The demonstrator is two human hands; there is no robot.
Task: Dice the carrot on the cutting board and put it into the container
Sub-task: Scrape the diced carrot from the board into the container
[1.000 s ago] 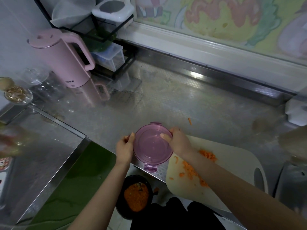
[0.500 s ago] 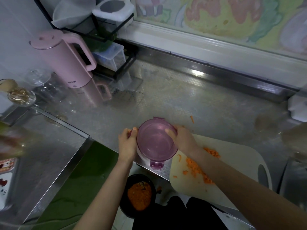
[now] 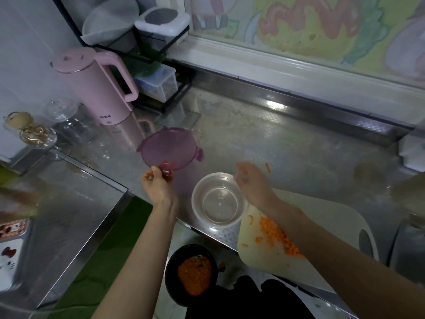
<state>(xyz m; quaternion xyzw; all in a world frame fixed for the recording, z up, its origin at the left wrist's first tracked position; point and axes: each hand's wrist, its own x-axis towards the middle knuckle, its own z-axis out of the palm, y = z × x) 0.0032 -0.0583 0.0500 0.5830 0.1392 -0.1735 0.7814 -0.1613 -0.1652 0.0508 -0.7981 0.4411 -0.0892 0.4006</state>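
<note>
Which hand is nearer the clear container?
Right. The right hand is at the far-right rim of the container; the left hand is off to its left, pinching the purple lid.

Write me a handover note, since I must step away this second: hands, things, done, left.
Left hand: grips the purple lid by its tab, left of the container.
Right hand: open, empty, beside the container's rim.
Container: uncovered, empty, on the counter beside the cutting board.
Done: carrot diced, piled on the board; lid off.
Left: move the carrot into the container.
</note>
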